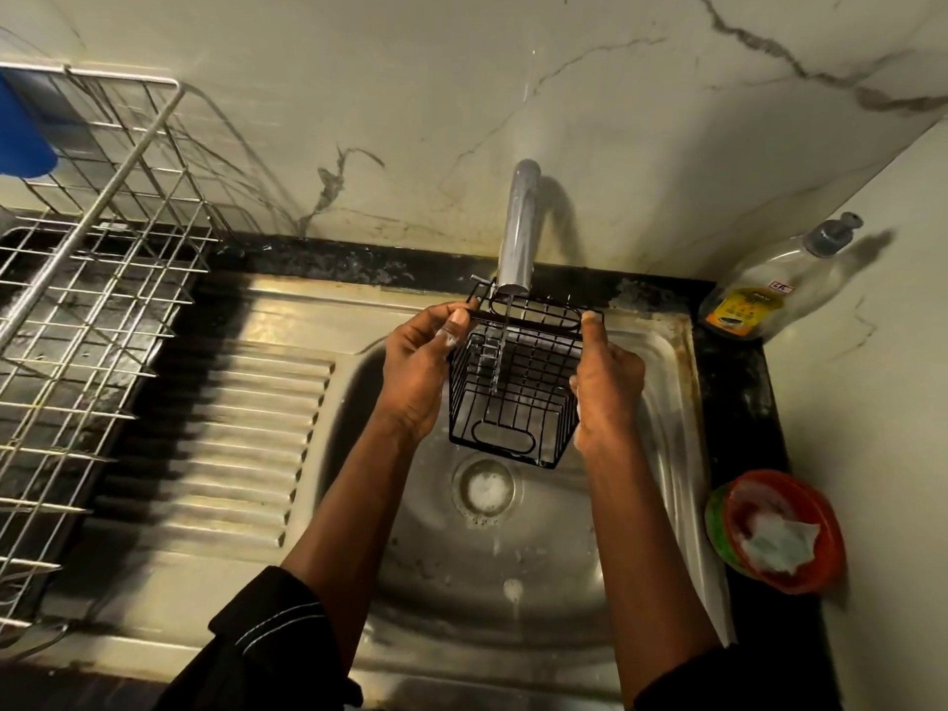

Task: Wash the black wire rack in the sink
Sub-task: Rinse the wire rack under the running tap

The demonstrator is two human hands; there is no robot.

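Both hands hold the black wire basket-shaped rack (513, 397) by its top rim: left hand (415, 372) pinches the far-left corner with curled fingers, right hand (608, 387) grips the far-right corner, thumb up on the rim. Rack hangs off the bottom, inside the stainless steel sink basin (538, 633), just far of the round drain (483, 491). Its rim sits right under the grey metal tap spout (518, 228), and a thin water stream (498, 351) runs down through the wires, probably held so the rinse passes through the mesh and drops straight to the drain. Two-corner hold likely keeps the wet frame steady. Suds on the right hand, so soaping looks done and rinsing is underway. On the right counter: clear plastic soap bottle (769, 289) far, red plastic bowl with a white foamy pad (785, 531) nearer, both within reach. Left, a silver wire dish drainer (102, 279) stands beside the ribbed drainboard (231, 454).
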